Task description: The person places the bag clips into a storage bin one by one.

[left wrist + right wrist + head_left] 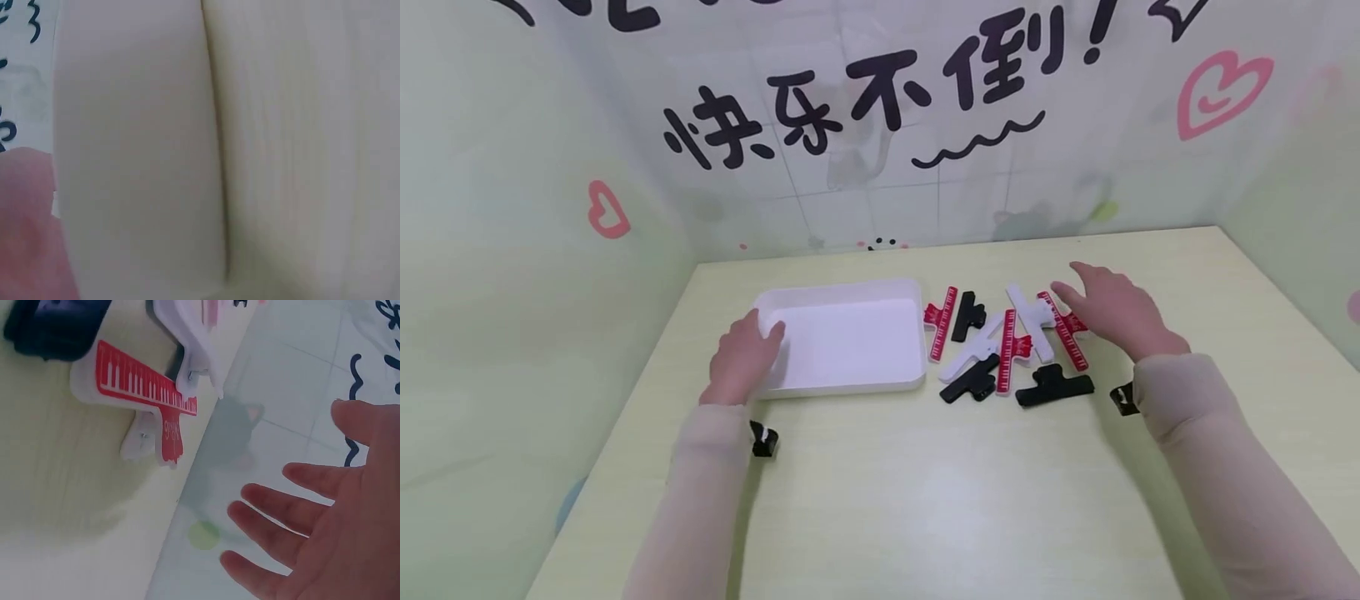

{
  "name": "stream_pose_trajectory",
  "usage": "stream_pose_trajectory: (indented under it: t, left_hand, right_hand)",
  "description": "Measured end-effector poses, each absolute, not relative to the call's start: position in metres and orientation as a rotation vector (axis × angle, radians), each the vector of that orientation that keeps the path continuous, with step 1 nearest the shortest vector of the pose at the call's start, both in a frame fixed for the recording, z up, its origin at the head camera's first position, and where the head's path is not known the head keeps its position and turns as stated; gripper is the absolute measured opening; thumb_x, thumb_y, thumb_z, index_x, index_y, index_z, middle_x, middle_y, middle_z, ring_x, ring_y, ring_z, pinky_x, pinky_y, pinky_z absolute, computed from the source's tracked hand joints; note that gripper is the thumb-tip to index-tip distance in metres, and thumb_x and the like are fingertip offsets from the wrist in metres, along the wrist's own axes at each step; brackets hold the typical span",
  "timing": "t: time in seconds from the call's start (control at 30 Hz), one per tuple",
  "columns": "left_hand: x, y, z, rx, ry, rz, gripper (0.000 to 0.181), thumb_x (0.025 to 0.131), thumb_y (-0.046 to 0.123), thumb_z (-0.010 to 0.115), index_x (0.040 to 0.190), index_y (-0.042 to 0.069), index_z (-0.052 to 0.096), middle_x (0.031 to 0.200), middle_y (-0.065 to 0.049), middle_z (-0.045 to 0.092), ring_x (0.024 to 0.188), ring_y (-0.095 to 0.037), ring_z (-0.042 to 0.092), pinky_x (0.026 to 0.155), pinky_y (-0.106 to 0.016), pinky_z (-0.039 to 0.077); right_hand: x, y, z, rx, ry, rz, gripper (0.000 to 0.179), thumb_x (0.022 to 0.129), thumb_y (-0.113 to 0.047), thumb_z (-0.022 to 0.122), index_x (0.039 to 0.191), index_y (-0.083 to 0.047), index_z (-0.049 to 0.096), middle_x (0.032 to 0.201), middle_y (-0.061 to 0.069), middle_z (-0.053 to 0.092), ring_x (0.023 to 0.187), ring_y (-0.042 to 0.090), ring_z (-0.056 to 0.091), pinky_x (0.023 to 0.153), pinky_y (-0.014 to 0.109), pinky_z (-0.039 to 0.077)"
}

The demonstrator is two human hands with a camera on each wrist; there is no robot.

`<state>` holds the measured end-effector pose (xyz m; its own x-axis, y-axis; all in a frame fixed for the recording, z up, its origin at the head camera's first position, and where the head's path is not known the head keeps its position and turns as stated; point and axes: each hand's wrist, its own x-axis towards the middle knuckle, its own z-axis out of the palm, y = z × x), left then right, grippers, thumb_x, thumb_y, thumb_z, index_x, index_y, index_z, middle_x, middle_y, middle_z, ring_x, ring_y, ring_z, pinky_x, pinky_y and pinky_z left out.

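At the left end of the white tray [850, 343], my left hand [741, 354] lies over the rim, fingers at the left side and thumb apart from them, above the inside. The tray's pale wall [137, 150] fills much of the left wrist view, where only part of that hand shows. My right hand [1116, 308] hovers beside the far-right red-and-white clip [1063, 331], fingers spread and holding nothing. The right wrist view shows the palm and separated fingers, apart from the red clip [140, 381]. Long-jawed clips in red, white and black lie in a loose group right of the tray.
Black clips [1054, 387] lie at the front of the group, and a white clip [1032, 321] partly overlaps others. The pale wooden table [925, 492] meets a printed white curtain [850, 192] at its back edge. Dark devices [763, 439] sit at both wrists.
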<state>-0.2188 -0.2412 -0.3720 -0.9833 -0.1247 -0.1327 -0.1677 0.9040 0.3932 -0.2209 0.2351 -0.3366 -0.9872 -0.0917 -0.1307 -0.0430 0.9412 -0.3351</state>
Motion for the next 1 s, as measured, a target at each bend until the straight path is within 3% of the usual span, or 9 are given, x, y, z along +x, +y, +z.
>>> stream_pose_trajectory:
  t: [0.23, 0.43, 0.63, 0.83, 1.0]
  left_hand:
    - [-0.212, -0.271, -0.387, -0.372, 2.803, 1.154, 0.068, 0.095, 0.049, 0.033, 0.149, 0.019, 0.005, 0.152, -0.015, 0.016, 0.137, -0.036, 0.019, 0.108, -0.054, 0.019]
    - [-0.21, -0.278, -0.397, -0.508, 2.665, 1.542, 0.058, 0.096, 0.037, 0.041, 0.148, 0.023, 0.018, 0.15, -0.01, 0.026, 0.136, -0.026, 0.026, 0.111, -0.042, 0.023]
    - [-0.209, -0.285, -0.409, -0.682, 2.539, 1.825, 0.049, 0.094, 0.033, 0.05, 0.141, 0.026, 0.039, 0.144, -0.001, 0.039, 0.129, -0.014, 0.037, 0.105, -0.032, 0.033]
    - [-0.209, -0.285, -0.414, -0.674, 2.501, 1.906, 0.044, 0.093, 0.031, 0.053, 0.136, 0.026, 0.046, 0.14, 0.001, 0.044, 0.122, -0.012, 0.041, 0.097, -0.028, 0.038]
    - [-0.21, -0.284, -0.416, -0.624, 2.515, 1.92, 0.044, 0.092, 0.03, 0.054, 0.135, 0.026, 0.047, 0.14, 0.001, 0.045, 0.122, -0.013, 0.041, 0.097, -0.028, 0.038]
  right_hand:
    - [-0.21, 0.249, -0.353, 0.068, 2.81, -0.911, 0.081, 0.09, -0.063, 0.027, 0.146, -0.005, 0.018, 0.134, 0.029, 0.039, 0.115, 0.043, 0.044, 0.09, 0.058, 0.038]
    - [-0.203, 0.255, -0.38, 0.24, 2.733, -1.217, 0.074, 0.093, -0.054, 0.033, 0.145, -0.002, 0.022, 0.122, 0.025, 0.047, 0.096, 0.032, 0.057, 0.076, 0.037, 0.051]
    - [-0.205, 0.256, -0.396, 0.324, 2.699, -1.29, 0.064, 0.095, -0.046, 0.038, 0.142, -0.003, 0.031, 0.115, 0.021, 0.052, 0.084, 0.023, 0.056, 0.066, 0.024, 0.047]
    - [-0.209, 0.258, -0.403, 0.336, 2.689, -1.233, 0.062, 0.093, -0.048, 0.043, 0.134, -0.002, 0.043, 0.112, 0.018, 0.054, 0.083, 0.022, 0.053, 0.065, 0.025, 0.045]
    - [-0.214, 0.259, -0.404, 0.37, 2.703, -1.193, 0.056, 0.09, -0.049, 0.048, 0.121, -0.002, 0.051, 0.09, 0.01, 0.053, 0.074, 0.021, 0.049, 0.064, 0.029, 0.039]
